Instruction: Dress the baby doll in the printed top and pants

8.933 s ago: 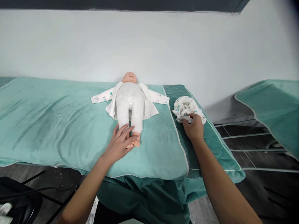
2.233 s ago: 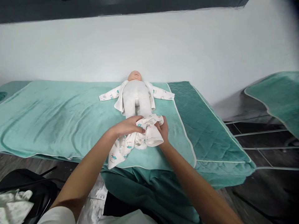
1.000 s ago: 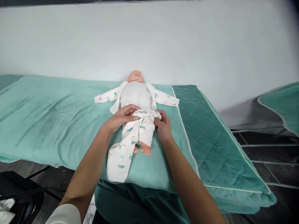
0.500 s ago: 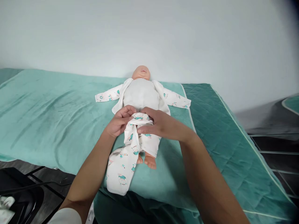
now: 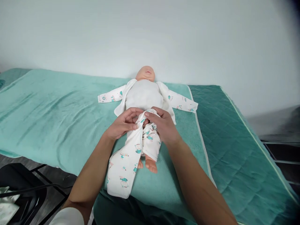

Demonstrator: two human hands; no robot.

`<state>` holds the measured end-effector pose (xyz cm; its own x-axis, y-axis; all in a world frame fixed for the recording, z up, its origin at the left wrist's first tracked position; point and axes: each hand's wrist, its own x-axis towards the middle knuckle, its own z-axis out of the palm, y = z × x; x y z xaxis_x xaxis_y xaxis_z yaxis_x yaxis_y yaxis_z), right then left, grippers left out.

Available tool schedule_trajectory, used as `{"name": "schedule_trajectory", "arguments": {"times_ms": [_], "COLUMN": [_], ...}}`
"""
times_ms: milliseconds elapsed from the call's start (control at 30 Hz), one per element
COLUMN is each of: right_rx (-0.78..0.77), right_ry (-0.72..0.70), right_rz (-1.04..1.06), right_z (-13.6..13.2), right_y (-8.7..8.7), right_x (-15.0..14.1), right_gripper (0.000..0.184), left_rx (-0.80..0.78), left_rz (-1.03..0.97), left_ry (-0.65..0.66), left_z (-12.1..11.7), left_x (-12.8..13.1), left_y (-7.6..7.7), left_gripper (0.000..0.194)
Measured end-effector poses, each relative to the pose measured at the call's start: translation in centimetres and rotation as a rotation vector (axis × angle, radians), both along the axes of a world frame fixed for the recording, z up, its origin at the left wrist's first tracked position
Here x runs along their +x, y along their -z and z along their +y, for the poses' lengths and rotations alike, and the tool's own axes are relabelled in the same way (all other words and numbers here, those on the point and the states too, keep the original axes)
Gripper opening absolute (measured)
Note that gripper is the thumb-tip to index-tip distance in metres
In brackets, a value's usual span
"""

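A baby doll [image 5: 145, 75] lies on its back, its head against the wall side and its feet toward me. Its white printed jacket [image 5: 181, 101] hangs open over a white covered belly. Printed baby pants [image 5: 123, 168] are over its lower body; one leg covers the doll's leg on the right, with a bare foot [image 5: 151, 164] out. The other pant leg trails flat toward me, partly over the second foot. My left hand [image 5: 124, 123] pinches the pants' upper fabric between thumb and fingers. My right hand [image 5: 164, 123] grips the bunched top, thumb over the cloth.
A light green blanket [image 5: 58, 118] with wrinkles covers the bed, over a darker quilted cover [image 5: 229, 140] at right. A white wall [image 5: 150, 34] stands behind. At lower left is a black chair [image 5: 21, 184] with cloth on it and a cable beside it.
My right hand has turned and shifted, its thumb now on top of the cloth. The pants' upper fabric is drawn out straighter toward the trailing leg. The view has shifted slightly.
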<state>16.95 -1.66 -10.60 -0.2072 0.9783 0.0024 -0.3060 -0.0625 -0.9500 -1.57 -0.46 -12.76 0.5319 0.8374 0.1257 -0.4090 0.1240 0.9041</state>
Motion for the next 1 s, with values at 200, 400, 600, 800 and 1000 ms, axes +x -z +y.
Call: {"name": "schedule_trajectory", "arguments": {"times_ms": [200,400,600,800,1000], "right_rx": [0.039,0.080,0.094,0.126,0.268], "right_ry": [-0.045,-0.043,-0.006,-0.116,-0.314], "right_rz": [0.003,-0.148,-0.151,-0.206,-0.690], "right_z": [0.0,0.2,0.2,0.1,-0.2], "right_y": [0.1,0.5,0.8,0.2,-1.6], "right_x": [0.1,0.4,0.3,0.7,0.4], "right_gripper": [0.034,0.038,0.036,0.041,0.047], "left_rx": [0.014,-0.014,0.002,0.028,0.070], "left_rz": [0.008,-0.080,0.026,0.037,-0.081], "left_ry": [-0.081,-0.163,0.011,-0.110,-0.358], "left_z": [-0.5,-0.6,-0.8,-1.0,-0.5], "left_x": [0.1,0.2,-0.5,-0.6,0.3], "left_y": [0.5,1.0,0.3,0.6,1.1], "left_gripper": [0.046,0.038,0.057,0.037,0.031]}}
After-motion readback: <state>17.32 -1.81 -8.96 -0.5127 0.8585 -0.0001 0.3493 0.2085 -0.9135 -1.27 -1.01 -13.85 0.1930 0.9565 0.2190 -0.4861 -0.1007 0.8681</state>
